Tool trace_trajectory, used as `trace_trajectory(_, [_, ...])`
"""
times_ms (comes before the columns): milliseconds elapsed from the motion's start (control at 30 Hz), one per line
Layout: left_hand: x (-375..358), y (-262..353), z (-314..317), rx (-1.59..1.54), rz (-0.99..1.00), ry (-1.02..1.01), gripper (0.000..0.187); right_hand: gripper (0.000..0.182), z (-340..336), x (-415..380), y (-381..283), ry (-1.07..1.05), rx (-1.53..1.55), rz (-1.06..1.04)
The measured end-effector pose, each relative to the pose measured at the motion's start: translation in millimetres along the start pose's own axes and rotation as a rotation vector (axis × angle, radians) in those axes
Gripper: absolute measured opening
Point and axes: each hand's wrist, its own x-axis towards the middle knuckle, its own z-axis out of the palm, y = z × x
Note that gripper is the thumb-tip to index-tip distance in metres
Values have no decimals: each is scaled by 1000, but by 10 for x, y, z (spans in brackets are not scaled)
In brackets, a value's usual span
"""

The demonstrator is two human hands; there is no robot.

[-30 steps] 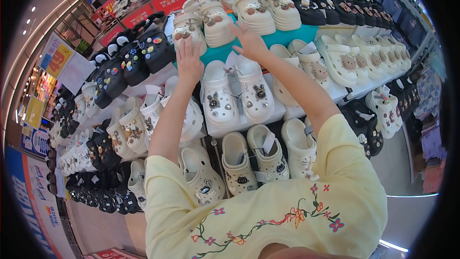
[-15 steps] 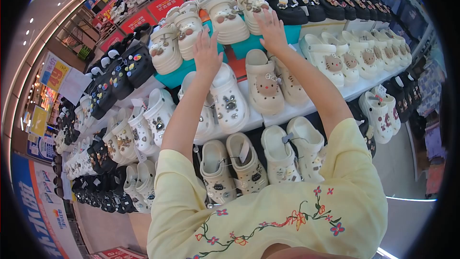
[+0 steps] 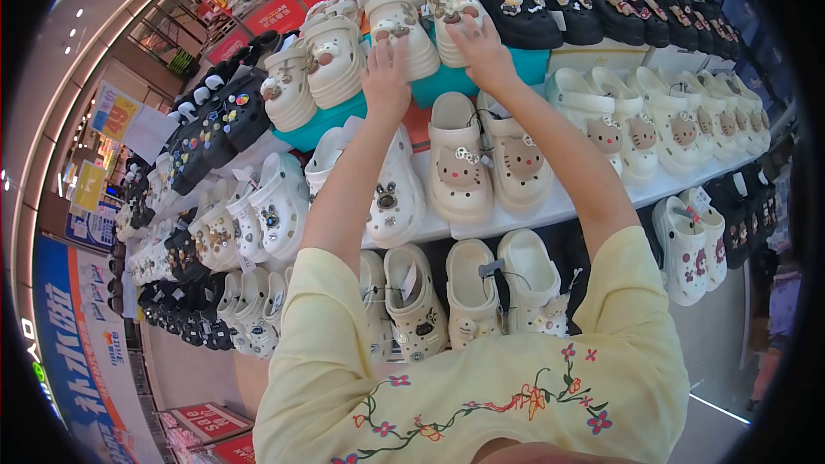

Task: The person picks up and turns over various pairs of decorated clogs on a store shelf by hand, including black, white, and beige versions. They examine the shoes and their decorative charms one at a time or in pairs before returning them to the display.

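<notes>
Pointing toes nearward, two cream clogs in the far row are faced by the left grip and right grip, both unclenched, fingers spread; one is set just beyond each, though whether either is touched cannot be told.

The far cream clogs look like smooth, dull rubber. The white clogs have shiny, metal-looking charms. The yellow shirt is dull cloth. The left sign looks like paper.
</notes>
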Motion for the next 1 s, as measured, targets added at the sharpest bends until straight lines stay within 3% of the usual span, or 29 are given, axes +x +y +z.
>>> trace_trajectory(133, [21, -16, -37, 16, 30, 3, 79, 75, -129, 10, 31, 3, 126, -33])
trace_trajectory(233, [-1, -13, -122, 18, 38, -33, 79, 81, -163, 4, 38, -15, 96, -40])
trace_trajectory(733, [-40, -10, -110, 0, 40, -18, 82, 73, -103, -50, 240, 74, 188, -150])
trace_trajectory(1000, [-58, -147, -76, 21, -4, -16, 79, 73, -34, -50, 27, 87, 221, -82])
